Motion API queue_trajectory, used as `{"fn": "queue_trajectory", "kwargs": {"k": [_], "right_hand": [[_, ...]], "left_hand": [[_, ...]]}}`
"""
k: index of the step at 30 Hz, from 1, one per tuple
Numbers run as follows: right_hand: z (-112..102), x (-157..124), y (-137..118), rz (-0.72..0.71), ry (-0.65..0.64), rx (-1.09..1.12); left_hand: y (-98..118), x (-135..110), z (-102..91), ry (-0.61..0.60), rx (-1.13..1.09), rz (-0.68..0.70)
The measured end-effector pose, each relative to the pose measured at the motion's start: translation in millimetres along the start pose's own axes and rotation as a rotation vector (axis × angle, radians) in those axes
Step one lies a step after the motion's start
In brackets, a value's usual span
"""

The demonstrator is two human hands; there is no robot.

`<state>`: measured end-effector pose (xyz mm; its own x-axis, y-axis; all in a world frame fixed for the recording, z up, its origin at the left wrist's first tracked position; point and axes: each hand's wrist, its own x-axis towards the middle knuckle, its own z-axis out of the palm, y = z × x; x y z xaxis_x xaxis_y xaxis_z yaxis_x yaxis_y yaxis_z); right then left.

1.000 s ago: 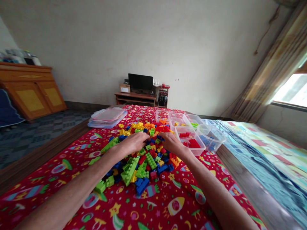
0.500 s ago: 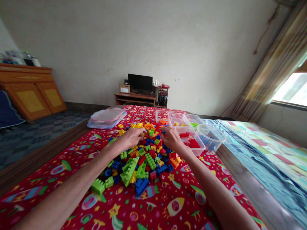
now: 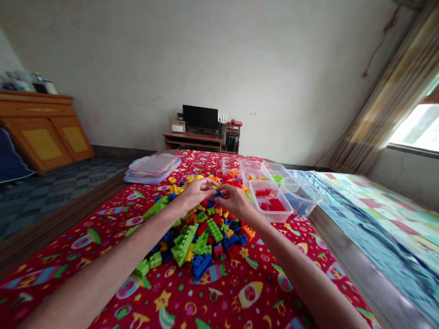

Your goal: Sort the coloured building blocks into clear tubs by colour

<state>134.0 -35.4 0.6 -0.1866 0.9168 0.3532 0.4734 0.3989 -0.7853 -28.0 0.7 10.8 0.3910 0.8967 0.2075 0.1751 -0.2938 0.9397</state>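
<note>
A heap of loose toy building bricks [image 3: 197,233] in green, blue, yellow, red and orange lies on the red patterned tablecloth [image 3: 192,301]. Over its far half my two hands are close together, fingertips almost meeting. My right hand [image 3: 233,198] is closed, with a blue brick [image 3: 218,194] at its fingertips. My left hand [image 3: 195,194] has its fingers curled inward beside that brick; whatever they pinch, if anything, is too small to make out. Just right of my right hand stands a clear plastic box [image 3: 288,214] with red bricks [image 3: 274,204] in it.
Behind and beside that box are more clear containers, one with green bricks [image 3: 277,178] and a round tub [image 3: 317,199] with blue ones. Stacked lids [image 3: 152,164] lie at the far left of the table. A bed [image 3: 377,214] adjoins the right side.
Both hands have come together over the heap: my right hand moved left with the blue brick, and my left hand shifted slightly right.
</note>
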Motion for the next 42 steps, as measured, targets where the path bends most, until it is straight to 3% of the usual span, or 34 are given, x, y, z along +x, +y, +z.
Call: {"fn": "queue_trajectory", "kwargs": {"k": [3, 6, 10, 15, 18, 22, 24, 27, 33, 38, 42], "right_hand": [[-6, 2, 0, -0.002, 0.065, -0.111], [-31, 7, 3, -0.050, 0.188, -0.234], [-88, 10, 13, -0.103, 0.456, -0.472], [-159, -2, 44, 0.076, 0.691, -0.756], [-186, -12, 67, 0.207, 0.724, -0.884], [-200, -24, 83, 0.353, 0.606, -0.955], [-199, -27, 81, 0.381, 0.551, -0.953], [-190, -24, 66, 0.360, 0.565, -0.912], [-148, -7, 25, 0.142, 0.503, -0.868], [-86, 0, 7, -0.029, 0.196, -0.837], [-35, 0, 10, -0.189, -0.045, -0.787]], "left_hand": [[-1, 3, 2.0, -0.007, -0.005, -0.005], [-1, 5, -3.2, -0.009, 0.046, 0.026], [2, 6, -15.6, 0.005, 0.189, 0.089], [1, 7, -26.7, 0.040, 0.461, 0.143], [-2, 8, -27.9, 0.041, 0.589, 0.166], [-6, 8, -24.4, -0.033, 0.684, 0.203], [-7, 7, -21.6, -0.102, 0.719, 0.211], [-8, 6, -17.5, -0.181, 0.834, 0.230], [-20, 5, -14.8, -0.260, 1.004, 0.307], [-27, 4, -15.4, -0.274, 1.010, 0.296], [-28, 4, -14.4, -0.238, 1.002, 0.284]]}}
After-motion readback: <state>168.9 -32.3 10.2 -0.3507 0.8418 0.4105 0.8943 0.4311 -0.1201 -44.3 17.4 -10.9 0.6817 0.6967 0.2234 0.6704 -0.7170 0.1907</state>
